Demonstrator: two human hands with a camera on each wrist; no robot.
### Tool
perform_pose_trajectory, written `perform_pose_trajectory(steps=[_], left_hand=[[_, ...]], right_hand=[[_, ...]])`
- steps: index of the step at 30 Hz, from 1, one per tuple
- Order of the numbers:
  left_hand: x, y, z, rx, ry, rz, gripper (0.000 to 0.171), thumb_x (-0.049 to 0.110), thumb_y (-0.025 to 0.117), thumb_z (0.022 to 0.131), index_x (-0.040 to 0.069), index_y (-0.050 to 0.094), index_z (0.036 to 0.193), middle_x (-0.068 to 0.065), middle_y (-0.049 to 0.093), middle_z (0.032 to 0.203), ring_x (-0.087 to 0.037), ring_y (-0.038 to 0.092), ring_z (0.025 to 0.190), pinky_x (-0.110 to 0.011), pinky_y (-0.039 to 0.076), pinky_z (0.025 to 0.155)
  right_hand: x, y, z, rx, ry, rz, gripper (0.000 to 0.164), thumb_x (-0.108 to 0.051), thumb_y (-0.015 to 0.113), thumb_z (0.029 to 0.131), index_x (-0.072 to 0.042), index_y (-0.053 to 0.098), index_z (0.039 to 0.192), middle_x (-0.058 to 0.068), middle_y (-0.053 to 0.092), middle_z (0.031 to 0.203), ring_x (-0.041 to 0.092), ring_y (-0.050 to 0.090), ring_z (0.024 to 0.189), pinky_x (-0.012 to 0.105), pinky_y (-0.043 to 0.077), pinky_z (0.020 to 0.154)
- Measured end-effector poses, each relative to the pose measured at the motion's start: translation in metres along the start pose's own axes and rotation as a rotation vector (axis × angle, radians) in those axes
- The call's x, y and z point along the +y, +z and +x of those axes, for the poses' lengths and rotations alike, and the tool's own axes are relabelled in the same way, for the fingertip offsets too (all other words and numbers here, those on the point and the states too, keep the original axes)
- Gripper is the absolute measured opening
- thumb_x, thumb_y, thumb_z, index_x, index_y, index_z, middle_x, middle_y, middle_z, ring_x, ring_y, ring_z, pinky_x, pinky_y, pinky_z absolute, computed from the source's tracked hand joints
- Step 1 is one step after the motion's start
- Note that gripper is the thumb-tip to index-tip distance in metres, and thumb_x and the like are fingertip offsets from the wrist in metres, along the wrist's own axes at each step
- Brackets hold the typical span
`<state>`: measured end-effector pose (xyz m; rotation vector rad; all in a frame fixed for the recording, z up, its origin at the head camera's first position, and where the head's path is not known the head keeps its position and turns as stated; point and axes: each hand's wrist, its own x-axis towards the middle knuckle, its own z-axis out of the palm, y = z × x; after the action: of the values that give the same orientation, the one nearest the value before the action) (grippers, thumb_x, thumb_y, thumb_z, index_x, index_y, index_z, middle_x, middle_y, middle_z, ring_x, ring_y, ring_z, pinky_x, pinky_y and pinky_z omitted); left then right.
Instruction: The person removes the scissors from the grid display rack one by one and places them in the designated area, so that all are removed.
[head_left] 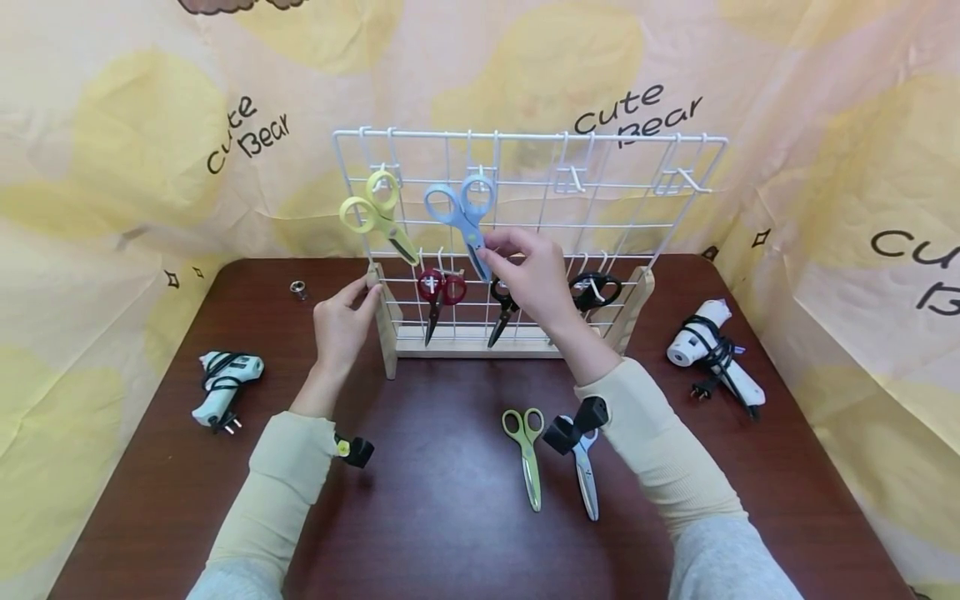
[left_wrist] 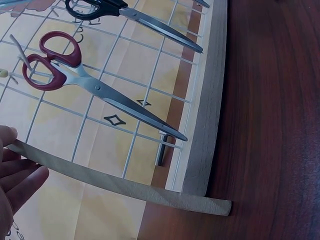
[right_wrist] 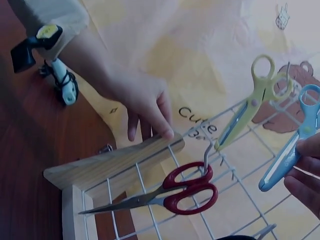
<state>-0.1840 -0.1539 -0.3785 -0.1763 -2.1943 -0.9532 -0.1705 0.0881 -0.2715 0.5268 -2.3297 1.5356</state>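
the light-blue two-looped plastic scissors [head_left: 467, 222] pinched by the right hand [head_left: 532, 273] could fall if released before catching on the white wire grid [head_left: 540, 136], whose pale wooden post [head_left: 387, 342] the left hand [head_left: 345, 325] grips.

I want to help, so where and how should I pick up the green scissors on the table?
Probably from above: pinch the green scissors across their closed blades, just below the handle loops. They lie flat with the loops toward the rack, so this would leave the loops free, like the right hand holding the raised blue scissors by the blades.
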Motion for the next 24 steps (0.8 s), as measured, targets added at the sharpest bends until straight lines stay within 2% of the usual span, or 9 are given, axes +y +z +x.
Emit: perform_pose_trajectory(steps=[8,11,14,16,19,22,24], left_hand=[[0.001,0.001,0.0,0.005,-0.022,-0.018,0.023,0.025,0.061,0.077,0.006,0.068,0.09,-0.009,0.066,0.077,-0.021,0.061,0.065,-0.033,0.042,0.056],[0.0,0.001,0.0,0.003,-0.021,-0.014,0.024,0.025,0.061,0.077,0.006,0.068,0.091,-0.009,0.066,0.077,-0.02,0.062,0.066,-0.033,0.043,0.057],[0.0,0.001,-0.001,0.002,-0.019,-0.01,0.025,0.026,0.061,0.077,0.007,0.067,0.091,-0.008,0.066,0.078,-0.019,0.062,0.066,-0.032,0.043,0.057],[-0.001,0.002,0.0,0.001,-0.018,-0.009,0.025,0.026,0.06,0.078,0.006,0.067,0.092,-0.009,0.066,0.079,-0.02,0.062,0.067,-0.033,0.044,0.057],[-0.001,0.001,0.0,0.007,-0.02,-0.006,0.025,0.025,0.061,0.077,0.006,0.067,0.092,-0.009,0.066,0.079,-0.021,0.062,0.067,-0.033,0.044,0.058],[0.0,0.001,0.0,0.015,-0.024,-0.003,0.024,0.024,0.061,0.077,0.007,0.068,0.091,-0.009,0.066,0.078,-0.021,0.062,0.066,-0.034,0.043,0.057],[0.001,0.001,0.0,0.014,-0.022,-0.006,0.023,0.024,0.062,0.077,0.006,0.068,0.091,-0.008,0.066,0.077,-0.021,0.062,0.065,-0.033,0.043,0.057]], right_hand=[[-0.014,-0.005,-0.018,0.005,-0.065,0.023,0.017,-0.015,0.063,0.076,-0.004,0.064,0.089,0.005,0.064,0.081,0.008,0.058,0.069,0.022,0.047,0.063],[-0.015,-0.006,-0.028,-0.017,-0.084,0.043,0.014,-0.012,0.063,0.075,-0.005,0.065,0.087,0.004,0.064,0.08,0.008,0.057,0.068,0.023,0.047,0.06],[-0.011,-0.005,-0.04,-0.056,-0.058,0.053,0.013,-0.012,0.064,0.075,-0.006,0.065,0.086,0.003,0.064,0.08,0.008,0.058,0.067,0.024,0.046,0.058],[-0.007,-0.004,-0.049,-0.094,0.003,0.055,0.014,-0.014,0.064,0.075,-0.008,0.066,0.087,0.002,0.064,0.081,0.008,0.057,0.066,0.023,0.046,0.057],[-0.004,0.001,-0.064,-0.169,0.149,0.078,0.014,-0.014,0.064,0.075,-0.007,0.065,0.088,0.004,0.064,0.081,0.016,0.058,0.065,0.025,0.046,0.057],[0.001,0.009,-0.08,-0.248,0.307,0.115,0.016,-0.011,0.063,0.075,-0.003,0.064,0.089,0.008,0.064,0.081,0.023,0.059,0.066,0.027,0.048,0.06],[0.014,0.017,-0.092,-0.292,0.39,0.162,0.017,-0.008,0.063,0.075,0.0,0.064,0.089,0.011,0.063,0.08,0.026,0.06,0.067,0.029,0.049,0.061]])
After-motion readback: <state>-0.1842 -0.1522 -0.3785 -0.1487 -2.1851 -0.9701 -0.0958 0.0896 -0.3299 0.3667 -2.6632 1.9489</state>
